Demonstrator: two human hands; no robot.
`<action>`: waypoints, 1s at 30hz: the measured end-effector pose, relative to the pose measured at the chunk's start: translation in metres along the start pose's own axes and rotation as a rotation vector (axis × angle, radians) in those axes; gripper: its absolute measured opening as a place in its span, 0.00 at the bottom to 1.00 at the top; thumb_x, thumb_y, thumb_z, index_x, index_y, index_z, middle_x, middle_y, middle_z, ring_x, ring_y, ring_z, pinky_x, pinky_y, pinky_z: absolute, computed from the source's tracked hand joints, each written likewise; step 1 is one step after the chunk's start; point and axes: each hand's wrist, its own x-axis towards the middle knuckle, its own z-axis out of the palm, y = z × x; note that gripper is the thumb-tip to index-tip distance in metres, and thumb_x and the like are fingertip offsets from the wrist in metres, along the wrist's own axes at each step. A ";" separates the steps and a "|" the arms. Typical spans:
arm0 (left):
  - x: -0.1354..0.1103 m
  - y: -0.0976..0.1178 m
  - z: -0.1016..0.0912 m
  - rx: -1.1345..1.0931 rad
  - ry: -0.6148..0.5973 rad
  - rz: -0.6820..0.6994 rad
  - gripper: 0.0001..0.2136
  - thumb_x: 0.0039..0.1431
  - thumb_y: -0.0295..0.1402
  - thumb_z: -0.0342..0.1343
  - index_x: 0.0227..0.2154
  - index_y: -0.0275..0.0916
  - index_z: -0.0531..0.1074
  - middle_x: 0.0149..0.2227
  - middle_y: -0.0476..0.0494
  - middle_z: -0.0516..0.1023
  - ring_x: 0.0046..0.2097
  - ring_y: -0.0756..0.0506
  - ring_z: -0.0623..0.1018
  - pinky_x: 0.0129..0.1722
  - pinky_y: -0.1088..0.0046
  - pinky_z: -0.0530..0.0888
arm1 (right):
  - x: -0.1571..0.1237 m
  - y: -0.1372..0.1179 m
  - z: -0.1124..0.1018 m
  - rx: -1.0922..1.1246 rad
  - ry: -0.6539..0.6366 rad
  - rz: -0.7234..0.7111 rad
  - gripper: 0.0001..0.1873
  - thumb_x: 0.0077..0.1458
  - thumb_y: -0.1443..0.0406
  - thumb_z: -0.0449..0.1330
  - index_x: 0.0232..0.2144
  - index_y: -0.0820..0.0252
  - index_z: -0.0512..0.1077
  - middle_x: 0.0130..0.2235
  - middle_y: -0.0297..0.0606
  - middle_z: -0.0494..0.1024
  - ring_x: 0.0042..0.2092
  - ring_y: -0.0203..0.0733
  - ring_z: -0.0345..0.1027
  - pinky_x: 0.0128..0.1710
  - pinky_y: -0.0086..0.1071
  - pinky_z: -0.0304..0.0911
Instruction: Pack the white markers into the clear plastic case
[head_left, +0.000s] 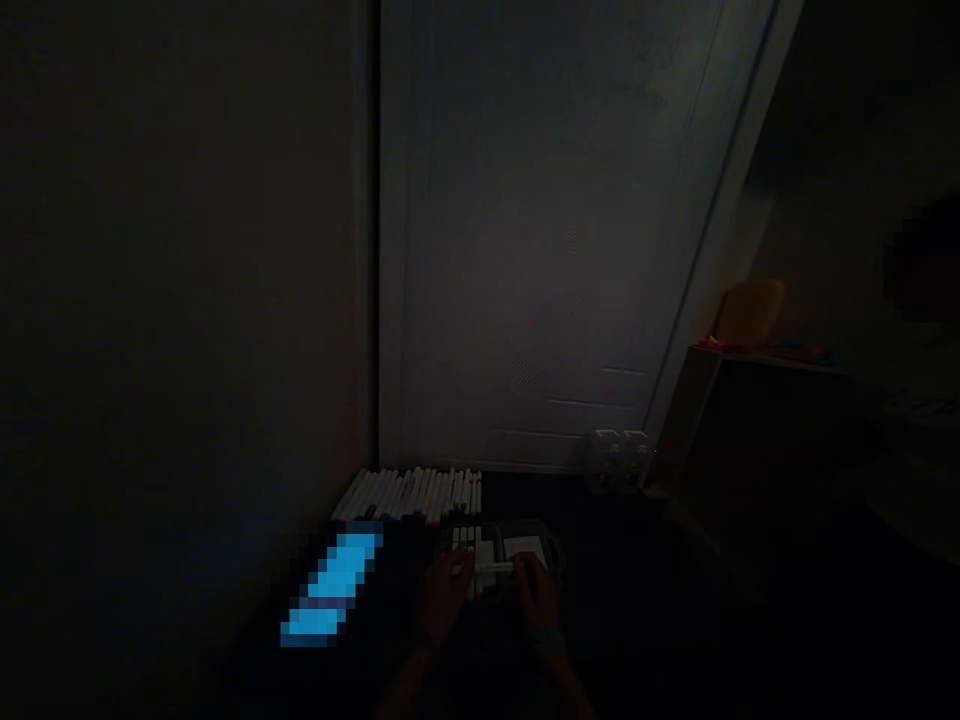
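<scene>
Low in the dim view, a white marker [495, 567] lies level between my two hands. My left hand [446, 585] pinches its left end, and my right hand [537, 590] pinches the other end. Beneath them sits an open clear plastic case [556, 550], partly hidden by my hands. Several white markers [465, 536] stand side by side in its left half. A pale sheet or card [523, 546] shows in the right half. Just beyond the case, a long row of white markers [409, 492] lies side by side. Fine detail is lost in the dark.
A bright blurred blue screen [334, 585] lies left of my hands. Two clear containers [620, 462] stand by the white door [525, 250]. A wall [180, 300] rises at left. To the right, a low cabinet [757, 420] bears an orange object [750, 312].
</scene>
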 end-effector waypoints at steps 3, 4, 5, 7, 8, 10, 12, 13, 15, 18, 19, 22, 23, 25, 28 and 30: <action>0.000 0.000 -0.001 -0.003 -0.005 0.004 0.17 0.57 0.43 0.44 0.34 0.38 0.74 0.37 0.41 0.78 0.41 0.46 0.77 0.42 0.71 0.71 | 0.000 -0.001 0.000 0.000 0.006 0.000 0.20 0.57 0.52 0.47 0.34 0.58 0.70 0.33 0.38 0.75 0.36 0.41 0.68 0.35 0.29 0.61; 0.000 0.001 -0.001 -0.002 -0.008 0.007 0.17 0.57 0.42 0.44 0.34 0.38 0.74 0.37 0.41 0.78 0.40 0.46 0.77 0.41 0.71 0.72 | 0.000 -0.001 0.000 -0.001 0.009 -0.001 0.20 0.57 0.51 0.47 0.34 0.58 0.71 0.33 0.38 0.75 0.35 0.41 0.68 0.35 0.29 0.62; 0.000 0.002 -0.002 -0.001 -0.014 0.008 0.17 0.57 0.42 0.44 0.34 0.38 0.74 0.36 0.41 0.78 0.40 0.46 0.77 0.41 0.71 0.72 | 0.000 -0.003 -0.001 -0.001 0.015 -0.004 0.20 0.57 0.51 0.47 0.34 0.58 0.71 0.33 0.38 0.75 0.35 0.41 0.68 0.35 0.29 0.62; 0.001 0.003 -0.003 0.002 -0.014 0.003 0.16 0.57 0.41 0.44 0.34 0.39 0.74 0.36 0.42 0.78 0.39 0.46 0.77 0.40 0.71 0.72 | 0.000 -0.005 -0.002 0.003 0.024 -0.016 0.20 0.57 0.51 0.47 0.34 0.59 0.71 0.33 0.38 0.75 0.35 0.41 0.68 0.35 0.29 0.62; 0.001 0.004 -0.003 0.006 -0.011 0.002 0.15 0.57 0.41 0.44 0.34 0.40 0.74 0.36 0.42 0.78 0.39 0.46 0.77 0.40 0.71 0.72 | 0.000 -0.006 -0.002 0.004 0.025 -0.023 0.20 0.57 0.51 0.47 0.34 0.59 0.71 0.32 0.38 0.75 0.35 0.41 0.68 0.35 0.29 0.62; 0.001 0.005 -0.003 0.016 0.003 0.004 0.15 0.56 0.41 0.45 0.33 0.40 0.74 0.36 0.42 0.78 0.39 0.45 0.77 0.40 0.71 0.72 | 0.000 -0.008 -0.002 0.003 0.027 -0.025 0.20 0.57 0.51 0.47 0.34 0.59 0.72 0.33 0.38 0.75 0.35 0.40 0.68 0.35 0.29 0.62; 0.001 0.004 -0.002 0.027 0.008 0.020 0.15 0.56 0.41 0.45 0.33 0.39 0.75 0.36 0.42 0.78 0.39 0.45 0.77 0.40 0.71 0.71 | 0.000 -0.008 -0.002 -0.009 0.031 -0.014 0.21 0.56 0.51 0.48 0.34 0.59 0.72 0.32 0.38 0.75 0.35 0.40 0.68 0.35 0.28 0.62; 0.001 0.004 -0.002 0.033 0.004 0.027 0.16 0.56 0.41 0.45 0.33 0.39 0.74 0.36 0.42 0.78 0.39 0.45 0.77 0.40 0.71 0.71 | 0.000 -0.008 -0.002 -0.016 0.035 -0.010 0.21 0.56 0.51 0.48 0.34 0.59 0.72 0.32 0.38 0.75 0.35 0.40 0.68 0.35 0.28 0.62; 0.002 0.003 -0.002 0.050 -0.004 0.030 0.16 0.57 0.41 0.44 0.33 0.39 0.74 0.35 0.42 0.78 0.39 0.45 0.77 0.40 0.71 0.71 | 0.000 -0.006 -0.002 -0.025 0.036 -0.005 0.20 0.57 0.51 0.48 0.33 0.58 0.71 0.31 0.38 0.75 0.34 0.40 0.68 0.34 0.29 0.62; 0.002 0.004 -0.002 0.069 -0.020 0.044 0.16 0.58 0.41 0.43 0.33 0.39 0.74 0.35 0.42 0.78 0.38 0.46 0.77 0.39 0.72 0.70 | 0.000 -0.004 -0.002 -0.019 0.020 -0.013 0.19 0.58 0.53 0.47 0.34 0.58 0.71 0.32 0.37 0.75 0.34 0.40 0.68 0.35 0.29 0.61; 0.002 0.004 -0.003 0.078 -0.018 0.048 0.16 0.58 0.41 0.43 0.33 0.40 0.74 0.35 0.42 0.78 0.38 0.46 0.77 0.38 0.72 0.70 | -0.001 -0.004 -0.002 -0.013 0.018 -0.017 0.18 0.58 0.53 0.47 0.35 0.58 0.71 0.32 0.37 0.75 0.35 0.40 0.68 0.35 0.29 0.61; 0.002 0.006 -0.005 0.126 0.002 0.054 0.15 0.57 0.40 0.44 0.32 0.40 0.75 0.34 0.43 0.79 0.37 0.45 0.77 0.39 0.70 0.69 | -0.001 -0.003 -0.002 -0.001 0.019 -0.019 0.18 0.58 0.53 0.48 0.35 0.58 0.71 0.33 0.37 0.75 0.36 0.40 0.68 0.36 0.29 0.61; 0.002 0.006 -0.006 0.145 0.007 0.056 0.14 0.57 0.40 0.45 0.32 0.40 0.75 0.34 0.43 0.79 0.37 0.45 0.77 0.39 0.69 0.68 | -0.001 -0.003 -0.002 -0.003 0.021 -0.014 0.17 0.58 0.54 0.48 0.35 0.58 0.71 0.33 0.37 0.75 0.36 0.40 0.68 0.36 0.29 0.61; 0.002 0.007 -0.008 0.180 0.005 0.063 0.14 0.56 0.39 0.45 0.31 0.41 0.75 0.33 0.43 0.79 0.37 0.44 0.77 0.40 0.68 0.67 | -0.001 -0.004 -0.002 -0.008 0.015 -0.003 0.17 0.58 0.54 0.48 0.35 0.58 0.70 0.34 0.37 0.75 0.36 0.40 0.68 0.36 0.29 0.61; 0.002 0.008 -0.009 0.199 -0.001 0.075 0.14 0.56 0.38 0.45 0.31 0.41 0.75 0.33 0.44 0.79 0.37 0.45 0.77 0.39 0.69 0.67 | -0.001 -0.005 -0.002 -0.021 0.000 0.004 0.17 0.58 0.54 0.48 0.35 0.58 0.70 0.34 0.37 0.75 0.36 0.40 0.68 0.36 0.29 0.61; 0.002 0.008 -0.008 0.196 0.015 0.075 0.13 0.56 0.38 0.46 0.30 0.41 0.75 0.33 0.44 0.79 0.37 0.45 0.76 0.39 0.69 0.67 | -0.002 -0.006 -0.002 -0.026 -0.001 0.005 0.17 0.58 0.54 0.48 0.35 0.58 0.70 0.34 0.37 0.75 0.37 0.40 0.68 0.37 0.29 0.61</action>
